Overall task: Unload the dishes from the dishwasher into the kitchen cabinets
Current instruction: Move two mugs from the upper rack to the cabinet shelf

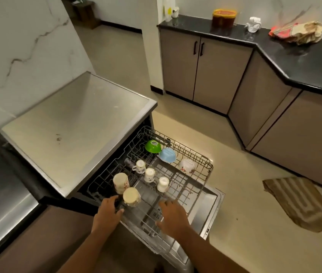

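The dishwasher's wire rack (207, 164) is pulled out over the open door (214, 201). Upside down in it are a green bowl (152, 146), a blue bowl (167, 154), a white floral bowl (187, 166), three small white mugs (149, 174) and two tall cream cups (131, 197). My left hand (108, 211) curls over the rack's front left edge, right beside the nearer cream cup. My right hand (173, 215) lies palm down with its fingers spread on the rack's front rim, holding nothing.
A steel worktop (77, 125) covers the dishwasher on the left. Closed brown cabinets (195, 66) under a black counter (304, 62) run along the far and right sides. A jar, crumpled paper and a cloth sit on that counter. A striped mat (302, 203) lies on the floor.
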